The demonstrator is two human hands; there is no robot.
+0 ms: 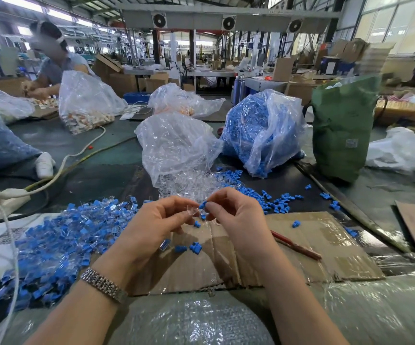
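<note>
The left hand point(156, 220) is curled, its thumb and forefinger pinching a small clear plastic shell point(193, 210). The right hand point(236, 215) is curled too, with a small blue plastic cap point(202, 204) nipped between its fingertips. The two pieces meet in the air between the hands, just above the flattened brown cardboard sheet point(313, 245) that lies on the bench. A few more bits seem tucked under the right hand's lower fingers, though they are too small to be sure of.

A silver metal link watch point(103, 285) sits on the left wrist. To the left spreads a heap of joined blue-and-clear parts point(59, 240). Loose blue caps point(281, 201) lie scattered beyond the right hand, and a red pencil point(296, 246) rests on the cardboard near the right forearm.

Behind the hands, a clear plastic bag of transparent shells point(176, 148) spills open onto the bench. Just to its right stands a clear plastic bag packed with blue caps point(261, 130), then a tall green sack point(340, 130). At the far left another person point(54, 63) bends over a separate bag.
</note>
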